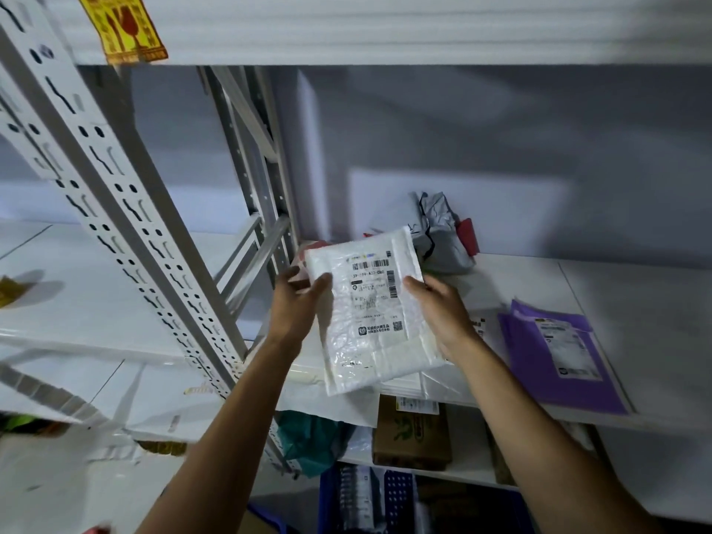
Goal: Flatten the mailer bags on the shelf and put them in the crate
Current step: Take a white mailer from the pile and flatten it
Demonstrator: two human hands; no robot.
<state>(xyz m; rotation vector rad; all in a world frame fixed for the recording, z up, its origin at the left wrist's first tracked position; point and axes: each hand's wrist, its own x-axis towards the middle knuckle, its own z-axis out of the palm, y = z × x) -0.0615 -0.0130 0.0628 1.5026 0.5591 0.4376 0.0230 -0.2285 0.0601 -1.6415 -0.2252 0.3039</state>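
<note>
White mailer bag point(370, 310) is up off the shelf point(635, 302), label facing me. My left hand point(296, 306) and right hand point(443, 314) each grip a side edge. A purple mailer point(539, 364) lies flat to the right and a grey mailer point(439, 237) sits crumpled behind. Below, blurred, is probably the blue crate point(397, 499).

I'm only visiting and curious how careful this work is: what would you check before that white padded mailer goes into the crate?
1. Grip: left hand and right hand both hold the white padded mailer bag by its sides: ok.
2. Bag flat: mostly, slightly wrinkled: ok.
3. Blue perforated plastic crate below has room: cannot tell, partly hidden.
4. Crumpled grey mailer bag at the shelf's back flattened: not ok.
5. Purple flat mailer bag on white shelf crated: not ok.
</note>
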